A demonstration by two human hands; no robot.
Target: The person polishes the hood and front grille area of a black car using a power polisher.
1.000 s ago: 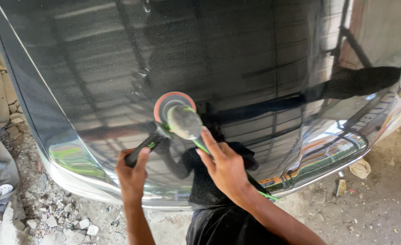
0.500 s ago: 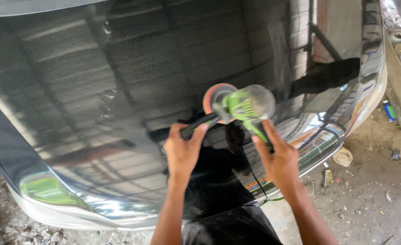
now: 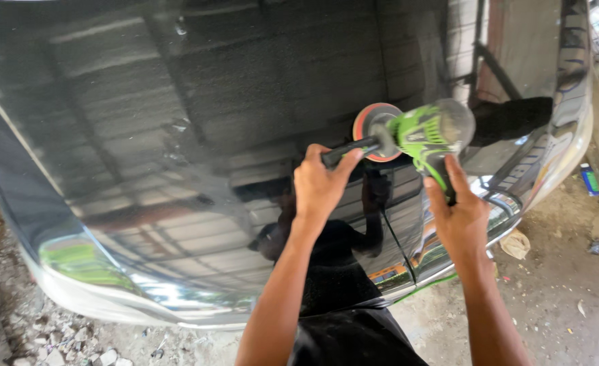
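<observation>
I see my left hand (image 3: 321, 183) wrapped around the black side handle (image 3: 350, 149) of the green polisher (image 3: 425, 132), fingers curled tight on it. My right hand (image 3: 459, 213) grips the rear body of the same tool from below and behind, thumb lying up along the green housing. The polisher sits between and just above both hands, toward the upper right of the view, with its round orange-rimmed pad (image 3: 374, 122) pressed against the glossy black car panel (image 3: 177, 135). The pad is to the right of my left hand and up and left of my right hand. A dark cord (image 3: 394, 244) drops from the tool across the panel between my forearms. The panel mirrors brickwork and my own dark outline, and its lower chrome-bright edge (image 3: 177, 301) curves just above the dirt ground (image 3: 570, 291). Rubble (image 3: 49, 339) lies at the lower left, and scraps of litter (image 3: 516, 244) sit on the ground to the right of my right wrist.
</observation>
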